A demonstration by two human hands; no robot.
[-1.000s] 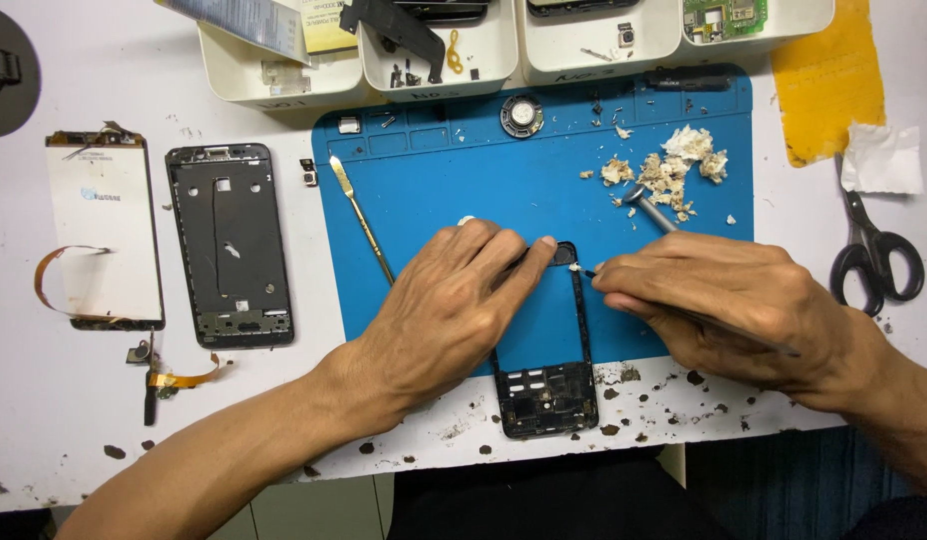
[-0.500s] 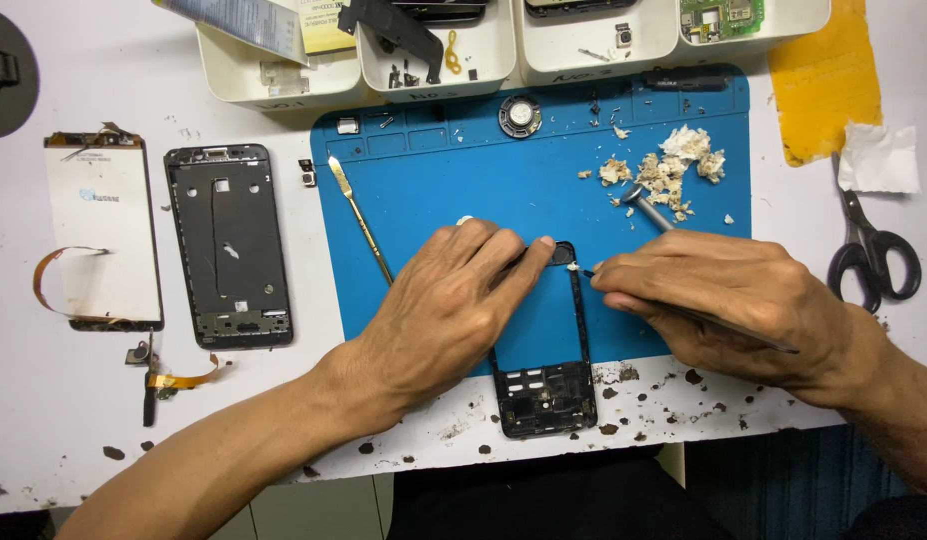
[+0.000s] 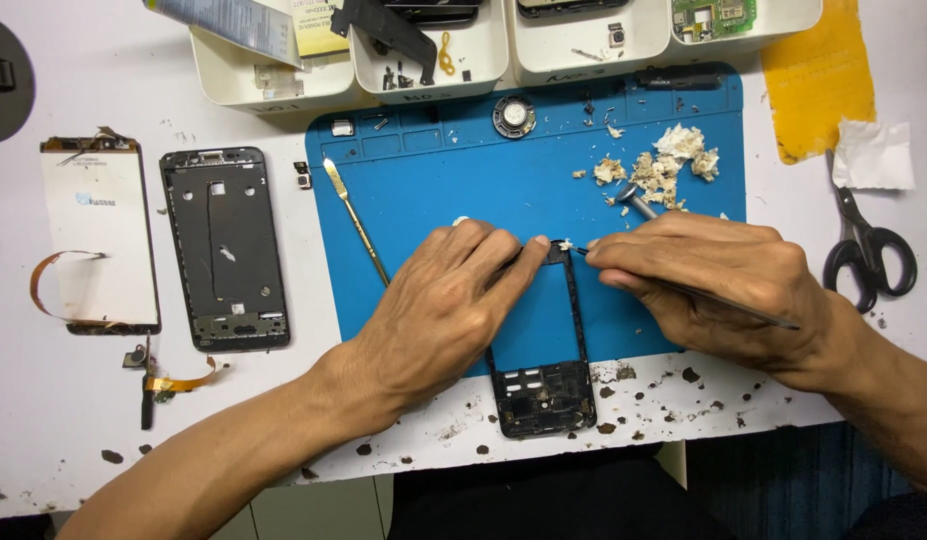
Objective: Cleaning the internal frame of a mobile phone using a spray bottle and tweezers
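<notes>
Right hand (image 3: 729,285) pinched around a thin metal pick (image 3: 704,292), tip set at the top edge of a black phone frame (image 3: 549,370). Left hand (image 3: 449,310) pressed flat over the left side of the same frame, fingertips (image 3: 534,245) touching its top corner, nothing closed inside the palm. Frame lying lengthwise, upper part on the blue work mat (image 3: 464,190), lower end over the mat's front edge onto the white table (image 3: 54,420). Just behind the right hand, a heap of whitish scraps (image 3: 669,165); left of the left hand, a slim metal spatula (image 3: 356,220) on the mat. Further left on the table, a second black frame (image 3: 226,245) and a screen panel with an orange flex cable (image 3: 96,240); scissors (image 3: 869,250) at far right. Possible trouble: pick tip slipping off the narrow rail under too much push, then scratching the mat or pricking the left fingertips; thin frame bending if levered hard.
</notes>
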